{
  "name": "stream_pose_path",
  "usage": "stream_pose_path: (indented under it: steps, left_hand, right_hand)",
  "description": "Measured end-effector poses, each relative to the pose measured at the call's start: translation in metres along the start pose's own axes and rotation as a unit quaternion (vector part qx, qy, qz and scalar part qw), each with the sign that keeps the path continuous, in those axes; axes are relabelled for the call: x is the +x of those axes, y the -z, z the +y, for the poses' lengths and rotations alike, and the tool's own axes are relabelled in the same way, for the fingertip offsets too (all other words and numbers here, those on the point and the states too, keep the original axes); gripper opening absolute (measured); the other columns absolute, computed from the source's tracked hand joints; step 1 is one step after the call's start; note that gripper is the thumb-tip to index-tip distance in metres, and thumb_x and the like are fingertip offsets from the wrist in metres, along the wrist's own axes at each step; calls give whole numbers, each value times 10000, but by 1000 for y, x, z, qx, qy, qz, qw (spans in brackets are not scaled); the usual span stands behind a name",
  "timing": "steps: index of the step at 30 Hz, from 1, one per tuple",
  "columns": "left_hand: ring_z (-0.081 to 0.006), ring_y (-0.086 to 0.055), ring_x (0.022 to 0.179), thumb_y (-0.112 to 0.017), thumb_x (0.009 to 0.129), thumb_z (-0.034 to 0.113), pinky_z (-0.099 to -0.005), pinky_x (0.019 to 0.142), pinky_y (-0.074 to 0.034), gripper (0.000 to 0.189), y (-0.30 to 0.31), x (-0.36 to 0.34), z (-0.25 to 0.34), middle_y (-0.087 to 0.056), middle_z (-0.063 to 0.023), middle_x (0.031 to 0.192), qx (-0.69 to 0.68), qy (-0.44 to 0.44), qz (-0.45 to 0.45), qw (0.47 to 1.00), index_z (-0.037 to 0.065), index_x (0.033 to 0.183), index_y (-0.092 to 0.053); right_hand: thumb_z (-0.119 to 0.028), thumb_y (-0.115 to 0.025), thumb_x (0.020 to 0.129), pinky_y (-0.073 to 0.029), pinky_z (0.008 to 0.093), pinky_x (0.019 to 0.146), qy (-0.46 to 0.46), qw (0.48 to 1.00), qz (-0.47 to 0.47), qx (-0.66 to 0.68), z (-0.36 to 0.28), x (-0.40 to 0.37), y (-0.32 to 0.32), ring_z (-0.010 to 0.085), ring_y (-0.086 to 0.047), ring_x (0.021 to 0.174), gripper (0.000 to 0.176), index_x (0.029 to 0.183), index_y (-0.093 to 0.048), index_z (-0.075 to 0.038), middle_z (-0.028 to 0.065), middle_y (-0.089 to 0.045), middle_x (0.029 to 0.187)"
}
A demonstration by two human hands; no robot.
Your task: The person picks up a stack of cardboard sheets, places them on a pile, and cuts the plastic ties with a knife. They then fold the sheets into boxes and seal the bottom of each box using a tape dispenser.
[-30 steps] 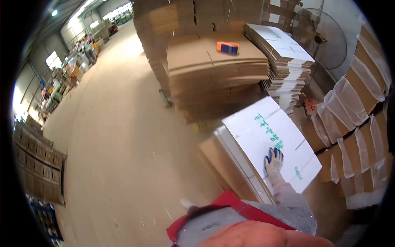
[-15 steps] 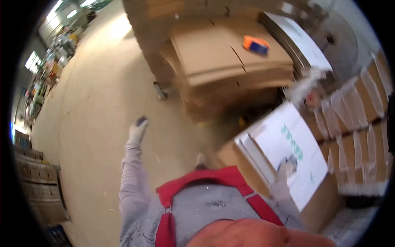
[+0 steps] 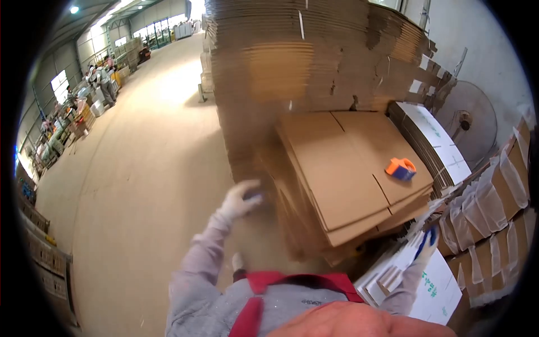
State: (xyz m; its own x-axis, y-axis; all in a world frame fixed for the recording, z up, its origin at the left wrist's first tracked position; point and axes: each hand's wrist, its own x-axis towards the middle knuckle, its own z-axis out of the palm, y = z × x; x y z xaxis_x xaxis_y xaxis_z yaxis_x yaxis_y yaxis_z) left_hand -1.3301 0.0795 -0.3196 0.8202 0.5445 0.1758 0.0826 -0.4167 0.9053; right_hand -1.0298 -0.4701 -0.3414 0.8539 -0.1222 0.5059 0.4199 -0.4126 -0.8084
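Taking the wearer's chest as the clock's center, the left arm reached out toward eleven o'clock, bent at the elbow, with its sleeve running up to a pale glove. The left hand hung in the air over the floor, just beside the brown cardboard stack. Its fingers curved toward three o'clock, parted from one another with a clear gap — loosely open, with nothing seen in them — though motion blurred their tips.

The right arm stretched low toward two o'clock. The right hand, gloved with blue at the fingers, was at the far edge of the white boards, its fingers pointing away from the body. How far they were open, and whether they gripped a board or only lay against it, could not be told.

The white boards, marked in green writing, lay near three o'clock, close to the brown cardboard stack. That stack stood between twelve and one, its top sheets slightly askew, and an orange-and-blue tape dispenser rested on it at one o'clock. Another white stack and a fan stood between one and two; cartons with plastic liners sat at two.
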Motion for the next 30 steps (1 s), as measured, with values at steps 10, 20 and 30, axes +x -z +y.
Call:
stream_pose_path:
  steps: [10,20,30]
  left_hand:
    - [-383,-305,1254,-709,688,341,-515,1044,-203,653,202,276,140,-374,-216,1312,310,-445,382,748,142,1258,-459]
    - [-462,-232,1259,-631,774,373,-551,1020,-222,470,165,296,126,-238,-274,1348,418,-372,312,768,267,1220,-526]
    - [-457,-293,1243,-671,714,427,-534,976,-309,521,170,303,111,-287,-287,1334,433,-389,368,725,285,1199,-546]
  right_hand:
    - [-249,-545,876,-408,258,860,504,846,-148,87,-566,185,-327,129,-561,977,329,1157,-573,-81,78,-622,1064]
    - [-316,-548,853,-416,232,539,317,934,-162,-39,-733,252,-519,119,-520,650,297,1056,-636,-117,40,-582,817]
    - [-289,-563,838,-433,229,574,341,925,-169,7,-735,233,-491,124,-529,675,302,1072,-627,-109,41,-579,822]
